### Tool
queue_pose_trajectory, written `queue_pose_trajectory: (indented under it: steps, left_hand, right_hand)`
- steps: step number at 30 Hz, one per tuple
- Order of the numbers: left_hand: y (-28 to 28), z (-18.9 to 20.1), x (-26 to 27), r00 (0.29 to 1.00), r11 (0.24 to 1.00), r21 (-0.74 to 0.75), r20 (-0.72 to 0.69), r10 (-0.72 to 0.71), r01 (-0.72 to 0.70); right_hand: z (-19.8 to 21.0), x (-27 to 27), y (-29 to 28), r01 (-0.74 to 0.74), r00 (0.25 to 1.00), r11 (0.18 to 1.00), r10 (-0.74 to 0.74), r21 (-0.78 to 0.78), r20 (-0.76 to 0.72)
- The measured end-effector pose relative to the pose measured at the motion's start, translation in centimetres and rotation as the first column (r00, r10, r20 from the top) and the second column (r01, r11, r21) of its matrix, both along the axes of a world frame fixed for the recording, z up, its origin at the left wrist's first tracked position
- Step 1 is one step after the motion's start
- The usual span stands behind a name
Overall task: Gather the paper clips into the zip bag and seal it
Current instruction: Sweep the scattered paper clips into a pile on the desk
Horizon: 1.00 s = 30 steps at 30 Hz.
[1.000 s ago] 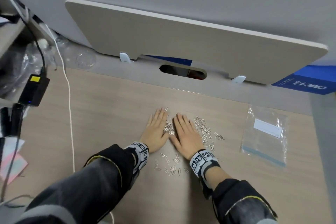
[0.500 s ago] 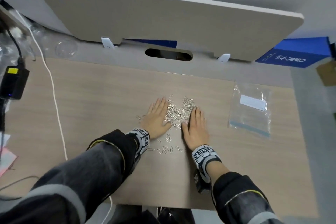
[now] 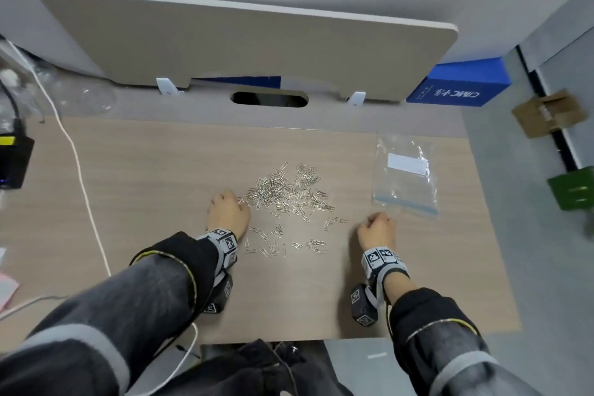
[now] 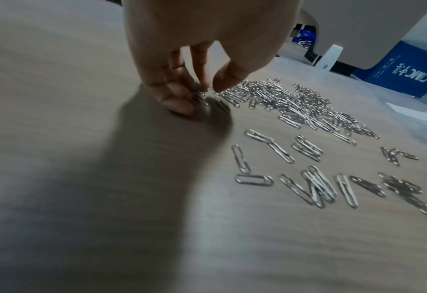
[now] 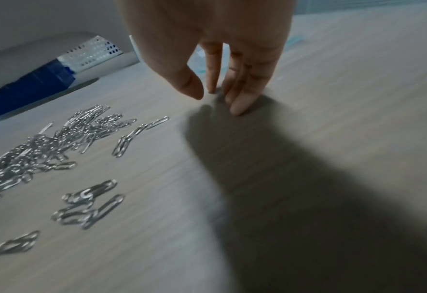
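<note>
A pile of silver paper clips (image 3: 286,193) lies mid-table, with several loose clips (image 3: 283,244) scattered nearer me. In the left wrist view the pile (image 4: 290,103) spreads to the right of my fingers. My left hand (image 3: 228,212) sits at the pile's left edge, where curled fingers (image 4: 179,105) and thumb pinch a few clips. The clear zip bag (image 3: 405,173) lies flat at the right, empty. My right hand (image 3: 376,230) is just below the bag's near-left corner, its fingertips (image 5: 239,109) touching bare table and holding nothing.
A beige divider panel (image 3: 244,42) stands along the back, above a cable slot (image 3: 270,99). A blue box (image 3: 459,87) is at back right. A white cable (image 3: 80,170) and black adapter (image 3: 13,164) are at left. The table's front edge (image 3: 289,339) is close to me.
Both hands were flat, pushing clips together. Now the left has curled at the pile's left edge, and the right has moved away rightward to beside the bag.
</note>
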State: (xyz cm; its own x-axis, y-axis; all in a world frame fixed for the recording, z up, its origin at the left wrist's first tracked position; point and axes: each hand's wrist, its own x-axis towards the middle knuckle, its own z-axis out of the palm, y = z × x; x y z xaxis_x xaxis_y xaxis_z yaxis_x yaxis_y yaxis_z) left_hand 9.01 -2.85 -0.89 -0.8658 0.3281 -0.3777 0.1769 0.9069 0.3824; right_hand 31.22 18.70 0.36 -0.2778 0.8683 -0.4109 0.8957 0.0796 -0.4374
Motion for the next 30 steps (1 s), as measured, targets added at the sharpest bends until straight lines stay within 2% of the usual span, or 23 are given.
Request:
queue_pose_trajectory:
  steps: [5,7,9,13,16,18,21,22,26,30]
  left_hand:
    - [1.5,0.0,2.2,0.985,0.979,0.178,0.121,-0.124,0.102]
    - [1.6,0.6,2.3,0.967,0.961,0.261,0.206,-0.148,0.091]
    - [1.0,1.2,2.0,0.963,0.958,0.278,0.228,-0.141,0.074]
    - [-1.7,2.5,0.9,0.971,0.994,0.086,0.227,-0.080,0.062]
    - [-3.5,3.0,0.6,0.943,0.979,-0.134,0.315,-0.107,0.156]
    - [-3.8,3.3,1.3,0.875,0.940,-0.191,0.452,-0.172,0.283]
    - [-2.8,3.6,2.8,0.746,0.912,-0.114,0.620,-0.245,0.394]
    - [-2.3,3.3,3.0,0.745,0.908,-0.089,0.607,-0.276,0.409]
    - [0.0,2.7,3.0,0.837,0.904,-0.002,0.378,-0.396,0.429]
    - [0.7,3.7,1.7,0.859,0.909,0.043,0.310,-0.407,0.415]
  right_hand:
    - [-0.8,-3.6,-3.9,-0.144,0.983,0.988,0.136,-0.058,-0.120]
    - [-1.0,-5.0,-4.7,-0.183,0.973,0.978,0.164,-0.103,-0.165]
    - [-0.8,-5.5,-4.8,-0.196,0.964,0.971,0.165,-0.138,-0.206]
    - [0.1,-3.5,-3.4,-0.092,0.975,0.984,0.058,-0.153,-0.216]
    - [0.5,-1.8,-3.2,-0.113,0.990,0.940,0.081,-0.322,-0.111]
    - [0.9,-1.2,-4.0,-0.196,0.979,0.863,0.198,-0.466,-0.045]
    - [0.9,-1.6,-5.5,-0.310,0.929,0.758,0.369,-0.574,-0.016]
    - [0.6,-2.0,-6.0,-0.329,0.924,0.754,0.380,-0.568,-0.030]
    - [-0.7,-4.3,-7.2,-0.377,0.926,0.807,0.313,-0.454,-0.213]
    - [0.7,-5.8,-6.7,-0.376,0.914,0.838,0.265,-0.394,-0.309]
